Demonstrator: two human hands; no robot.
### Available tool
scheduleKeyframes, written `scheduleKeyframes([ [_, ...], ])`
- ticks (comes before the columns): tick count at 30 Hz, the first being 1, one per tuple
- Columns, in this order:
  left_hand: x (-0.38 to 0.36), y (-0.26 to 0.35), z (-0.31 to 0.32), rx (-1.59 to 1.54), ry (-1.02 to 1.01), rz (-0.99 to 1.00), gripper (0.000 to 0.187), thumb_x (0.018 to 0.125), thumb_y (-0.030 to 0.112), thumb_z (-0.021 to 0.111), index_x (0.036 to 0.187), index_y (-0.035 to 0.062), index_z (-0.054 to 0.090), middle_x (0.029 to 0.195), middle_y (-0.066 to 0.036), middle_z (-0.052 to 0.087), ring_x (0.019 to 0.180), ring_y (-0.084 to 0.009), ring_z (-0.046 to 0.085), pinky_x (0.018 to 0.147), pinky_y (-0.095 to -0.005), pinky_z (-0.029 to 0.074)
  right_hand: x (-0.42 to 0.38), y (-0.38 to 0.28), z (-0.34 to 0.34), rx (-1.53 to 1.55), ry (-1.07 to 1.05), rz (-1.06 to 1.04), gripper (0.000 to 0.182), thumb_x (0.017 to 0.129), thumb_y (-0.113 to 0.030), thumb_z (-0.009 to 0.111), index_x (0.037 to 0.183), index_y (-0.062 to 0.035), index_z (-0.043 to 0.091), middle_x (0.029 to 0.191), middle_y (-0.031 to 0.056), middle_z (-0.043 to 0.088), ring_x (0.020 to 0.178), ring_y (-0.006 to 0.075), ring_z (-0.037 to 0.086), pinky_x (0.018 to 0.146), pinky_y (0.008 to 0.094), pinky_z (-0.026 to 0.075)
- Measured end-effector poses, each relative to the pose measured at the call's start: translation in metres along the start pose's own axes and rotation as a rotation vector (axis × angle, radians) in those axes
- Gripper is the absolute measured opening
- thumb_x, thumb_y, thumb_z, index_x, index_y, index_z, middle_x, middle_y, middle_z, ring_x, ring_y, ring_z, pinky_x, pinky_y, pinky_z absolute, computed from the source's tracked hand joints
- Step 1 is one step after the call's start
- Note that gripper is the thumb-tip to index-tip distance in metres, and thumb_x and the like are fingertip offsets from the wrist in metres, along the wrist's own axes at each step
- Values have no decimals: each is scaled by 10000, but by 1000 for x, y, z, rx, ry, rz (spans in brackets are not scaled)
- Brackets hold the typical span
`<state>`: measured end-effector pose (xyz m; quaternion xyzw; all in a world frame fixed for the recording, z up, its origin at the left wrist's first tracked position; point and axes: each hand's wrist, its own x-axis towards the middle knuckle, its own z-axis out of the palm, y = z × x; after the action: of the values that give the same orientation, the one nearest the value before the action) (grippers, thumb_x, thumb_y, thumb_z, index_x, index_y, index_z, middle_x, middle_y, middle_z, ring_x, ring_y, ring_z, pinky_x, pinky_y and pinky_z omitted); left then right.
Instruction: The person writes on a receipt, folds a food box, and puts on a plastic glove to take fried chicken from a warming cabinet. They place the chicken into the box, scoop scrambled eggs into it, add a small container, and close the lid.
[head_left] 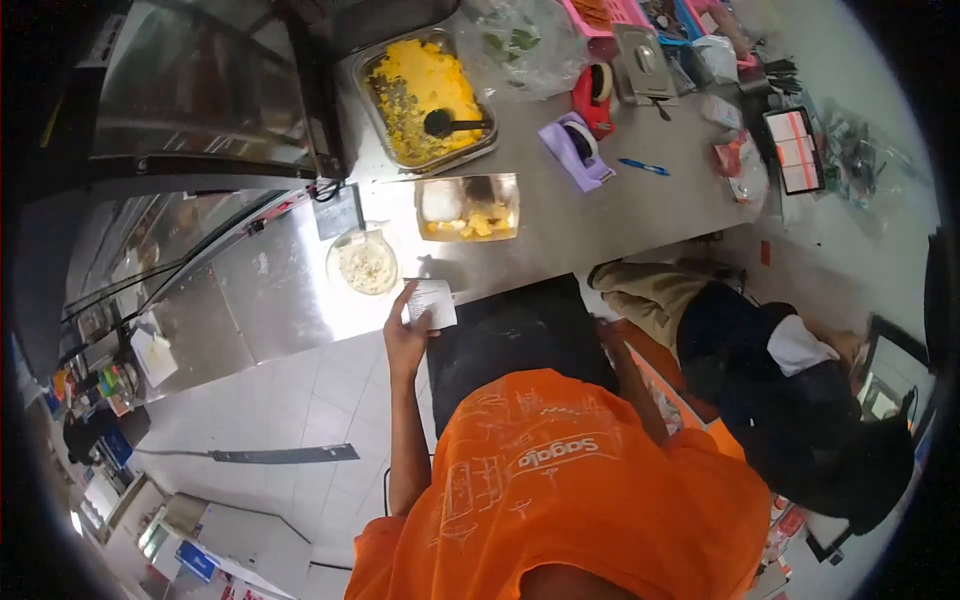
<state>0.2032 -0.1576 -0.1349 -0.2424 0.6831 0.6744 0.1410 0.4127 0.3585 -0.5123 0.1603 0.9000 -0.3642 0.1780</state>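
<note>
While the steel counter spans the upper view, the open takeaway box on it serves as landmark. A co-worker in dark clothing is well to the right of the box, on the near side of the counter. Black apron covers the wearer's front, below the box. Rectangular metal tray of crumbly yellow food lies just beyond the box, a black ladle resting in it. Box contents: a white mound, yellow pieces and a dark portion. Round bowl of white, crumbly food: left of the box and slightly nearer. Purple tape dispenser and red tape dispenser: right of the box and farther back. Left hand grasps the printed white paper slip between thumb and fingers, on the near side of the box at the counter edge. Right hand is by the apron's right side, partly hidden; grip cannot be determined. Blue pen lies right of the box, beyond the purple dispenser.
</note>
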Motion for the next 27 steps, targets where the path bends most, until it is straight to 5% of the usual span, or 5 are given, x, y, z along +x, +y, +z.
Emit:
scheduleKeyframes([
  [2,8,-13,8,30,-13,-30,521,885,-57,547,1390,54,487,1316,-161,536,914,-199,657,610,-252,594,-13,-203,-73,661,-380,926,717,972,-522,449,1512,-76,295,1458,208,421,1239,340,515,1005,476,390],
  [10,44,-42,41,-28,79,167,463,905,20,598,1357,27,496,1315,-142,528,1042,-246,620,757,-336,601,185,-367,-230,-302,670,-261,306,867,-187,653,1149,-71,624,1155,165,618,1088,335,578,947,454,443],
  [17,66,-74,36,738,291,420,495,727,172,766,1190,65,626,931,-172,611,857,-339,615,731,-391,507,232,-358,-262,-689,328,-401,320,888,-126,614,1205,-85,594,1185,155,597,1123,352,557,947,466,445],
  [25,61,-57,35,1031,276,258,560,730,436,789,1172,137,618,919,-93,646,759,-279,655,624,-432,514,85,-384,-217,1616,87,-336,404,946,-89,553,1334,-44,455,1150,102,594,1055,232,591,873,388,501],
  [27,66,-68,22,1036,258,412,567,731,440,784,1185,142,622,1023,-102,627,867,-299,634,699,-444,507,50,-401,-168,1571,192,-170,406,960,-110,544,1346,-41,442,1171,111,586,1048,220,595,890,359,495],
])
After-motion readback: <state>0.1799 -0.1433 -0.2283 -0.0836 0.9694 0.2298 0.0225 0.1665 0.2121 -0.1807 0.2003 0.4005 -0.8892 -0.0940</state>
